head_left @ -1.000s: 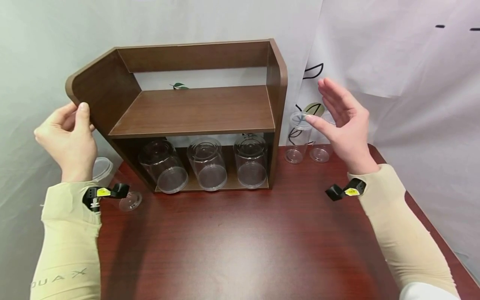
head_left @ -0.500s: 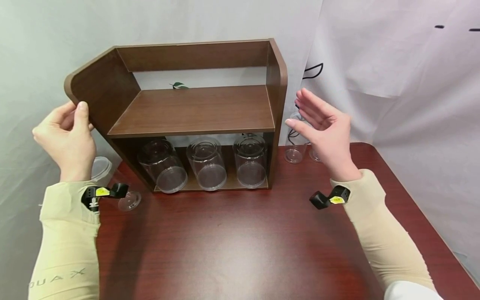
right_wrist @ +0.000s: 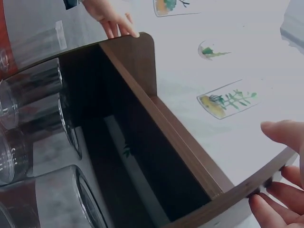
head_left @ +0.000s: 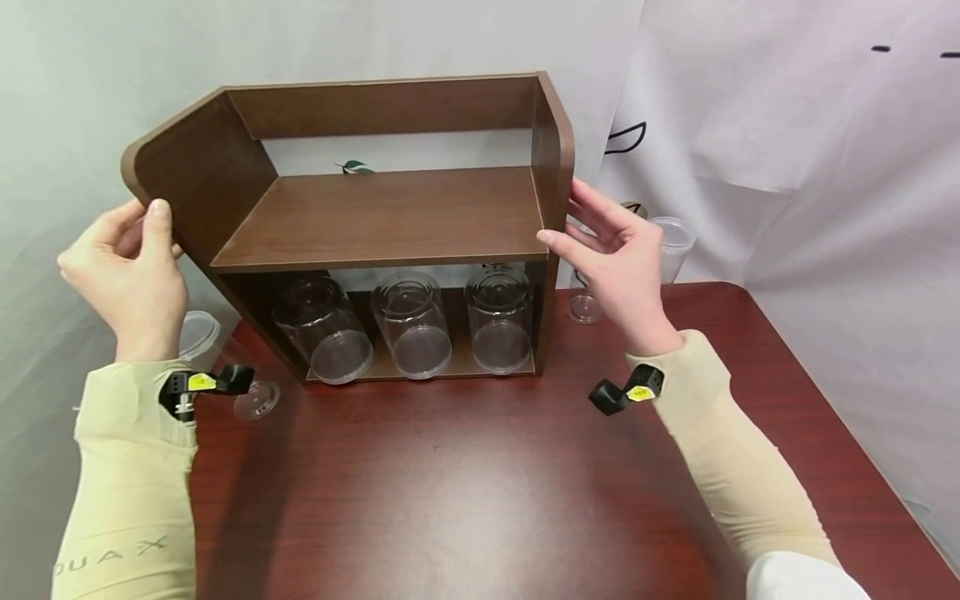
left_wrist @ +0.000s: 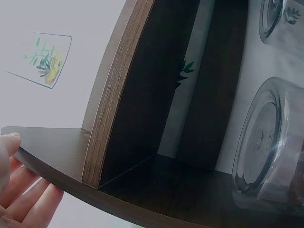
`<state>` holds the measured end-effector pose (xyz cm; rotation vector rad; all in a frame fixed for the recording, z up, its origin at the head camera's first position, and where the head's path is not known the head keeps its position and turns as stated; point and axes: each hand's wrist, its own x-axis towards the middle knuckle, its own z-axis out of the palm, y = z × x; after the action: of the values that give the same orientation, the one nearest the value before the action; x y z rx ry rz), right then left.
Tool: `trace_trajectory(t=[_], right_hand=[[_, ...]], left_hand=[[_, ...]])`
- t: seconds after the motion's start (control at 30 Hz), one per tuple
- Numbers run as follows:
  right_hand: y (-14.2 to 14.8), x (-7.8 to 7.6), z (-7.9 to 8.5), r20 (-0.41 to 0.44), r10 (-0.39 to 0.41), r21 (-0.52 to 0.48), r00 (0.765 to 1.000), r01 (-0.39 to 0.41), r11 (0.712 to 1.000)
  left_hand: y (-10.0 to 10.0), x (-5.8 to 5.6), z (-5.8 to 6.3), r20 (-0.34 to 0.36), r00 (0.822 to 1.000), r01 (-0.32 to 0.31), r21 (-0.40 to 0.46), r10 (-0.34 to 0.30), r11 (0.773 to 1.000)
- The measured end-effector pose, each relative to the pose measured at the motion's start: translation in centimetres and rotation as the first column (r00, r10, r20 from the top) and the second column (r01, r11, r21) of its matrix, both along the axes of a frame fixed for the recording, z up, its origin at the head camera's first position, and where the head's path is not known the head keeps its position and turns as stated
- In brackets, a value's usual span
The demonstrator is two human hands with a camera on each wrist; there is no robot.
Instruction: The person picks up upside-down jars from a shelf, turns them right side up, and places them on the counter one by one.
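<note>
A brown two-tier wooden shelf (head_left: pixel 397 212) stands on the table. My left hand (head_left: pixel 135 271) grips the front edge of its left side panel, thumb inside and fingers outside. At the right side panel (head_left: pixel 558 158) is my right hand (head_left: pixel 622 267), its fingers at the outer face. In the right wrist view, the right thumb (right_wrist: pixel 282 133) stays apart from the panel while the fingertips touch its edge. Three clear plastic jars, a left one (head_left: pixel 322 333), a middle one (head_left: pixel 412 333) and a right one (head_left: pixel 501 329), stand upside down on the lower tier.
Left of the shelf, a clear container (head_left: pixel 198 333) is partly hidden by my left wrist. Behind my right hand are a clear container (head_left: pixel 585 308) and another clear container (head_left: pixel 675 233). The red-brown table (head_left: pixel 450 483) extends in front; a patterned white cloth (head_left: pixel 750 167) hangs behind.
My right hand has moved left from above the right-hand containers to the shelf's right panel. The left hand keeps its grip; the shelf has shifted only very slightly in view.
</note>
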<state>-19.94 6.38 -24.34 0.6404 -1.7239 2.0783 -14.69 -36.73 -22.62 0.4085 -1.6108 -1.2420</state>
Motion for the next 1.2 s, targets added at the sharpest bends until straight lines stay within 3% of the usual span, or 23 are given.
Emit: trace_trajectory(t=[0.13, 0.27, 0.47, 0.77, 0.97, 1.07, 1.2], right_hand=[[-0.5, 0.5, 0.4, -0.010, -0.021, -0.012, 1.000, 0.021, 1.000], [-0.7, -0.4, -0.3, -0.045, -0.069, 0.004, 0.997, 0.069, 0.998], [-0.4, -1.9, -1.6, -0.086, -0.143, 0.036, 0.986, 0.147, 0.988], [-0.3, -2.0, -1.7, -0.129, -0.158, 0.055, 0.979, 0.167, 0.984], [0.0, -2.3, -1.9, -0.230, -0.180, 0.074, 0.956, 0.202, 0.977], [-0.1, -2.4, -2.0, -0.243, -0.176, 0.077, 0.954, 0.200, 0.977], [-0.1, -2.5, -2.0, -0.244, -0.169, 0.083, 0.955, 0.194, 0.977]], left_hand=[[0.0, 0.1, 0.0, 0.000, 1.000, -0.008, -0.006, 0.008, 1.000], [0.1, 0.2, 0.0, 0.003, 1.000, -0.019, -0.012, 0.019, 1.000], [0.5, 0.2, 0.0, -0.016, 1.000, 0.012, 0.038, -0.011, 0.999], [-0.2, 0.2, -0.1, -0.057, 0.996, 0.069, 0.112, -0.062, 0.991], [0.1, 0.5, 0.2, -0.170, 0.980, 0.133, 0.172, -0.104, 0.976], [0.8, 1.0, 0.4, -0.261, 0.960, 0.152, 0.205, -0.096, 0.967], [1.8, 1.6, 0.6, -0.347, 0.935, 0.140, 0.196, -0.065, 0.970]])
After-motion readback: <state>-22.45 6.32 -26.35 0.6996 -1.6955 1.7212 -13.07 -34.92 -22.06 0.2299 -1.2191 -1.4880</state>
